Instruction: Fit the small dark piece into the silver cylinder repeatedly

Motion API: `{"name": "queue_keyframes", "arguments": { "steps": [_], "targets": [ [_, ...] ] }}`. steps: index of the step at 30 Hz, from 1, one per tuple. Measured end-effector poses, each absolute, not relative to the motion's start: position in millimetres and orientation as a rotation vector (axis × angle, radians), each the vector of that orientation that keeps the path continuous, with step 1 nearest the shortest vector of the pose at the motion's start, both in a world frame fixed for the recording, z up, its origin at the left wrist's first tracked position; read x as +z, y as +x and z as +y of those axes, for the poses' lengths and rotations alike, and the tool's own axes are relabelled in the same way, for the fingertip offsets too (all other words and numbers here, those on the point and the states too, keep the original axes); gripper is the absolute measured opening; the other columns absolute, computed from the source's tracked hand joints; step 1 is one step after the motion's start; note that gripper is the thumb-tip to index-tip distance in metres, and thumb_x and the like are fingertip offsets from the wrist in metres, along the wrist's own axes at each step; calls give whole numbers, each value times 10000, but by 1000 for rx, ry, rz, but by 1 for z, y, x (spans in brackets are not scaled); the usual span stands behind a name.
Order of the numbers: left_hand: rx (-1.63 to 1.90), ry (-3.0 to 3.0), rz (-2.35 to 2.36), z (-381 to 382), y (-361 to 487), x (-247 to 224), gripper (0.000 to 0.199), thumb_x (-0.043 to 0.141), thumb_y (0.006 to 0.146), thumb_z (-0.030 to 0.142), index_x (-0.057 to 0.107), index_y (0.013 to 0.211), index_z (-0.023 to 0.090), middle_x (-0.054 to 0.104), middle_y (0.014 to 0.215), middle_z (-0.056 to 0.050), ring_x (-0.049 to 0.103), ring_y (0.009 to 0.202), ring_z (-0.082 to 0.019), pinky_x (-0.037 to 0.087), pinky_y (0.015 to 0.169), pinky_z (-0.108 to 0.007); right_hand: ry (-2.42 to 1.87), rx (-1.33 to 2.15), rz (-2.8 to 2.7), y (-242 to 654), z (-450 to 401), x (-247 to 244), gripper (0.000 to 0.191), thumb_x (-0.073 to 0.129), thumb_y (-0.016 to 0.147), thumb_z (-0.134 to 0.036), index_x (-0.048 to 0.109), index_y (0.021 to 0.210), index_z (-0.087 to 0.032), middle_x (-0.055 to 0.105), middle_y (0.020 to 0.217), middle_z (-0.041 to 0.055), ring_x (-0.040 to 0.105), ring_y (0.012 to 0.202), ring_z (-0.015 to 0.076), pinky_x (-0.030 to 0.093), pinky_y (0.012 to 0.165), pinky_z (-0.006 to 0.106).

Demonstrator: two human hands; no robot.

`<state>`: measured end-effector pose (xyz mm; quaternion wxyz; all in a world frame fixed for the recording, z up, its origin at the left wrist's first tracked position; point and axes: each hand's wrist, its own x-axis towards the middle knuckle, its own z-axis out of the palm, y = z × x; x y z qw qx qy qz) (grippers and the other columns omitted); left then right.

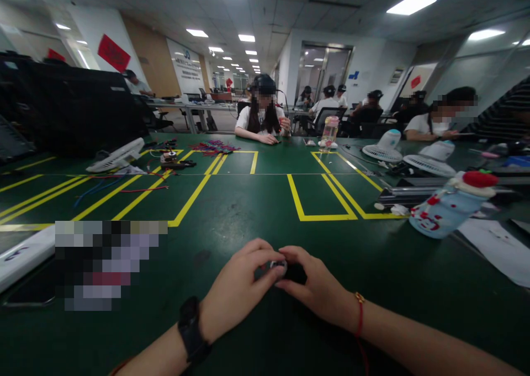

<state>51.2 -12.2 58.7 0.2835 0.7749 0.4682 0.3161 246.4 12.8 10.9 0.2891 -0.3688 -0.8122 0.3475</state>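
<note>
We are likely adjusting a small part (282, 266), left hand (240, 285) pinching it, right hand (325, 292) curled alongside, its hold unclear, steadiness probably needed next.

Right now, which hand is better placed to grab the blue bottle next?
Probably the right hand: the blue bottle is to its right, and the left hand is farther away, pinching a small part.

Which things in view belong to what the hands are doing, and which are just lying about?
In the job:
small part, unclear what, at the left hand
right hand, fingertips close by

Apparently just lying about:
blue bottle
paper
white fans
wires
</note>
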Motion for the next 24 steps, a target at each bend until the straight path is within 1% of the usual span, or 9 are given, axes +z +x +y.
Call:
{"name": "queue_keyframes", "arguments": {
  "steps": [3,5,9,11,13,15,17,19,24],
  "targets": [
    [952,2047,1281,-9,50,57,167,542,901,249,709,897,245,624,914,-16,588,860,-162,472,772,-277,-965,899,-2188,247,12,14,421,639,776,-264,510,1173,-218,595,1124,45,571,1010,148,475,900,309],
    [968,2020,1327,-9,42,50,162,552,897,266,712,920,254,623,927,-15,588,878,-167,471,785,-280,-967,864,-2191,248,11,14,416,626,773,-245,517,1174,-218,595,1122,48,568,1011,154,470,905,318],
    [781,2073,1393,-10,35,28,158,587,873,270,731,935,288,633,945,-11,582,900,-184,468,803,-304,-972,804,-2199,249,10,8,536,640,743,-239,477,1253,-219,559,1203,65,536,1091,172,433,973,349],
    [719,2106,1403,-10,37,18,155,609,855,255,740,927,294,642,941,-13,578,897,-196,462,807,-323,-977,793,-2215,248,10,6,565,657,734,-257,474,1268,-236,555,1222,51,526,1118,169,422,997,346],
    [702,2115,1403,-11,39,15,171,625,843,251,735,965,299,646,940,-14,577,897,-201,459,814,-333,-999,779,-2221,250,11,5,543,655,746,-280,484,1261,-257,567,1214,30,534,1116,157,427,999,335],
    [696,2104,1402,-12,38,17,237,620,848,260,697,1068,303,640,976,-14,579,919,-196,461,833,-327,-1042,753,-2201,261,12,7,528,638,769,-303,472,1268,-265,566,1222,24,538,1119,153,430,1003,338],
    [702,2060,1423,-14,28,23,305,593,868,280,639,1168,302,624,1036,-15,581,945,-186,464,856,-319,-1124,680,-2177,284,14,9,540,626,783,-340,443,1288,-276,554,1243,20,536,1129,155,432,1007,344],
    [713,2003,1471,-17,11,28,318,549,894,312,605,1208,307,606,1086,-13,586,955,-179,466,874,-320,-1257,553,-2161,320,15,8,543,607,800,-374,417,1303,-294,549,1252,11,539,1130,157,439,1004,348],
    [691,1922,1599,-25,-41,20,303,521,894,408,634,1156,308,604,1118,-10,595,1004,-202,475,889,-331,-1575,288,-2151,423,11,-7,562,593,800,-444,406,1305,-286,573,1216,22,583,1064,186,497,916,351]
  ]
}}
